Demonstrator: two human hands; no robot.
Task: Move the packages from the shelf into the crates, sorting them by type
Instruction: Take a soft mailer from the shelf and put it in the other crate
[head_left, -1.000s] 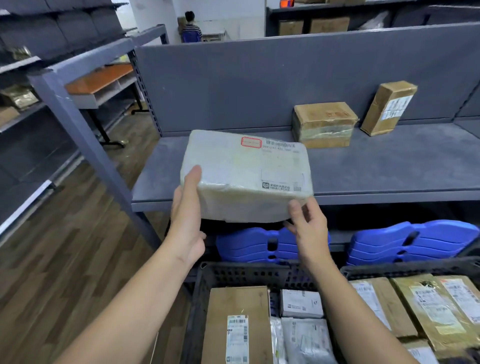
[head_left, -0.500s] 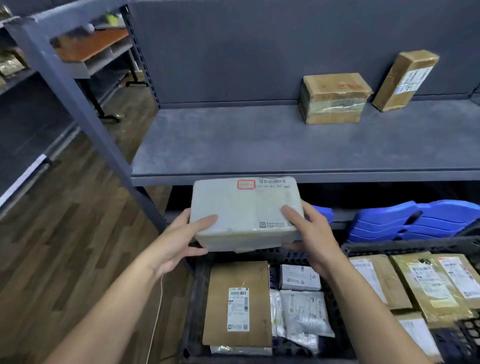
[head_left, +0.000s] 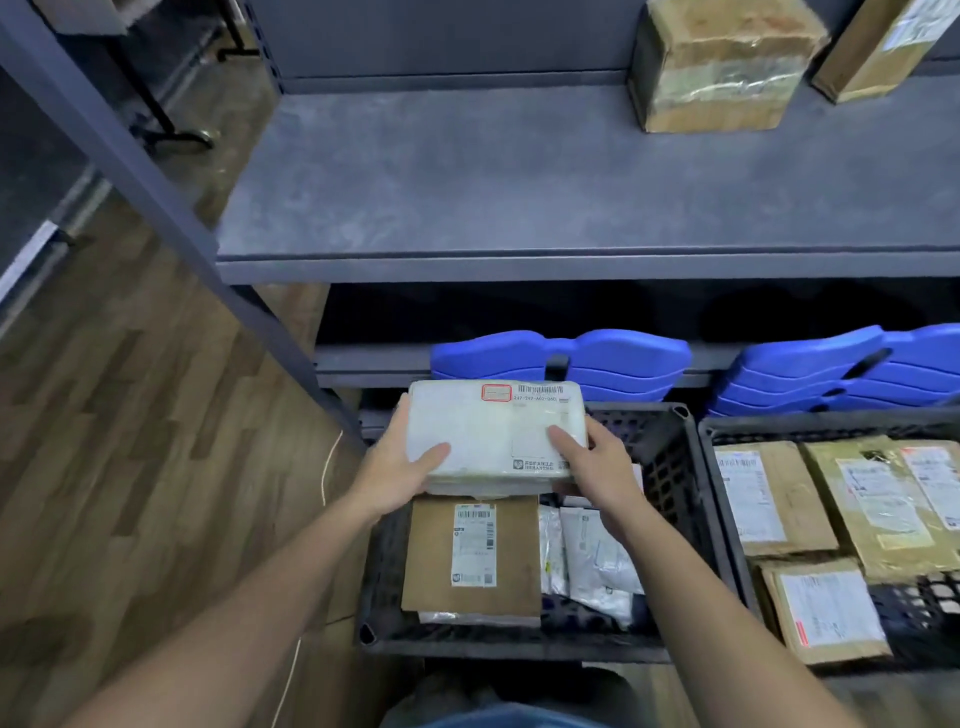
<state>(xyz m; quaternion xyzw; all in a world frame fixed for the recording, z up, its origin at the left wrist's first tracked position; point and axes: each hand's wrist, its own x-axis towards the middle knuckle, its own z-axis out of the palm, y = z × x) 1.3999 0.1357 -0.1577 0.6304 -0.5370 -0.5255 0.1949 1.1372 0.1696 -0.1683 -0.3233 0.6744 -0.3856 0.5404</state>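
Storage room w/ wood-plank floor (head_left: 130, 415); a grey metal shelf (head_left: 519, 182) fills the top of the view. Grip: left hand (head_left: 397, 470) & right hand (head_left: 602, 467) both clamped on the white rectangular wrapped package (head_left: 488, 431), one at each short end. Thumbs press on the top face; the other fingers are tucked round the ends/underside, mostly hidden. Package is level, label side up, long axis running left-right across the body. It sits between the hands, so neither is nearer.

It's off the shelf, over the far half of the left black mesh plastic crate (head_left: 685, 499). It's just above the far edge of a flat brown cardboard mailer (head_left: 470, 561), which lies front-to-back, i.e. crosswise to the package. Beside that mailer are white poly bags (head_left: 597, 566). The right black mesh crate (head_left: 831, 422) holds brown taped parcels (head_left: 769, 493).

Prob. the drop-in step: straight down from here, no sideways carry needed. Can't tell whether the package touches the mailer yet.

Further out, a squat brown cardboard box (head_left: 722, 67) & a slim brown cardboard box (head_left: 883, 47) sit at the shelf's right end, so the task looks approx. partway. Blue moulded plastic pieces (head_left: 561, 358) stand behind the crates, under the shelf
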